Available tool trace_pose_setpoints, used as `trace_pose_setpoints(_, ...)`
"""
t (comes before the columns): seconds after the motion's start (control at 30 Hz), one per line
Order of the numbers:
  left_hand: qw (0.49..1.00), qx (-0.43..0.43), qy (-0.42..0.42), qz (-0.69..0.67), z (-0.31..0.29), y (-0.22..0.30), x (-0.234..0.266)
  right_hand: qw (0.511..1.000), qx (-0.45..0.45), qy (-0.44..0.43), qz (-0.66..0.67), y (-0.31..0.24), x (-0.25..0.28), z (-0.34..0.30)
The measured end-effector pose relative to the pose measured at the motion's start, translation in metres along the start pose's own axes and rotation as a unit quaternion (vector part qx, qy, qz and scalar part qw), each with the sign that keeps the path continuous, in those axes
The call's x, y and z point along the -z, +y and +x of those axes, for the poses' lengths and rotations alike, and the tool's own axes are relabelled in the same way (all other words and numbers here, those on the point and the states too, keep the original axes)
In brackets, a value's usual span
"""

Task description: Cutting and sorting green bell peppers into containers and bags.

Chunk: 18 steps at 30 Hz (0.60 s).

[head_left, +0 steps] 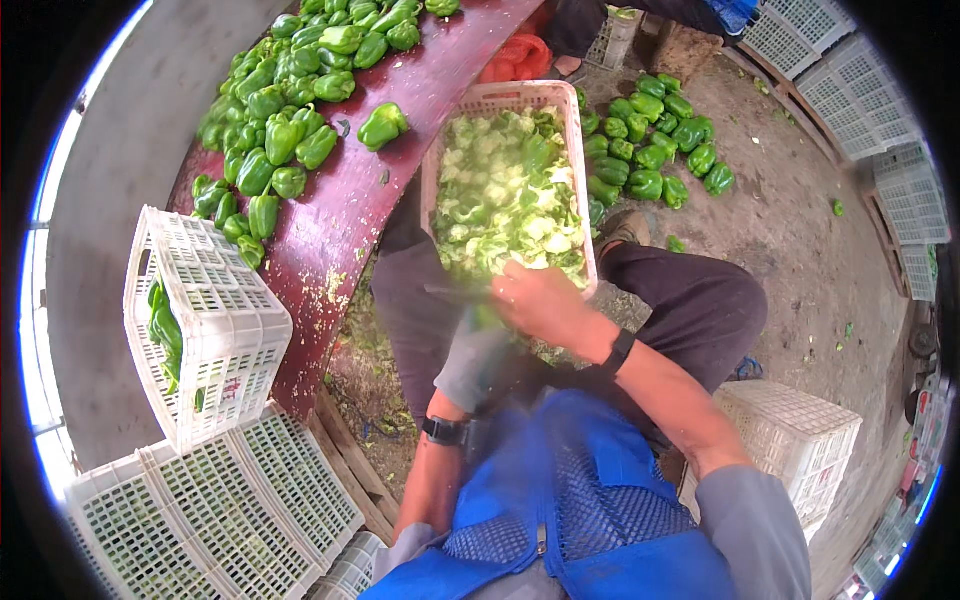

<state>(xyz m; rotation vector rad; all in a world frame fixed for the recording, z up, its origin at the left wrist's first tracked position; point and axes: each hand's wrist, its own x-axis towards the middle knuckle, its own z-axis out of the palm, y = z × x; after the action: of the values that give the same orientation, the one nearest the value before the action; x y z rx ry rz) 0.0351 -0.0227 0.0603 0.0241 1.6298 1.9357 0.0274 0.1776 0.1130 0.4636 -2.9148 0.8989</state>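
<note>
My left hand [474, 360], in a grey glove, is closed around a green bell pepper [487, 318], of which only a small blurred part shows. Bare and blurred by motion, my right hand [543, 300] is closed just above and to the right of it. A thin dark blade [455, 294] seems to stick out leftward from the right hand's fingers; its handle is hidden. Both hands are over my lap, at the near edge of a pinkish plastic crate [586, 225]. Pale green pepper cores and scraps [505, 200] fill that crate.
Whole green peppers [285, 135] are heaped on a dark red board [330, 225] at left. More peppers [650, 140] lie on the floor beyond the crate. White crates [225, 350] stand at left, another crate [790, 430] at right. A red net bag [518, 58] lies at the back.
</note>
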Motion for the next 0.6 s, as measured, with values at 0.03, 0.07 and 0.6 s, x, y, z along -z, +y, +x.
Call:
trace_pose_setpoints(0.03,0.999,0.034,-0.024,0.029,-0.001,0.003,0.0,1.0,-0.002,0.0,0.0,0.007,-0.001,-0.001)
trace_pose_setpoints(0.07,0.995,0.068,-0.049,0.058,-0.001,0.004,0.002,0.999,0.037,0.014,0.019,0.016,-0.006,-0.003)
trace_pose_setpoints(0.6,0.911,-0.11,-0.027,0.397,-0.005,0.032,-0.031,0.916,-0.293,0.136,0.237,-0.022,-0.032,-0.023)
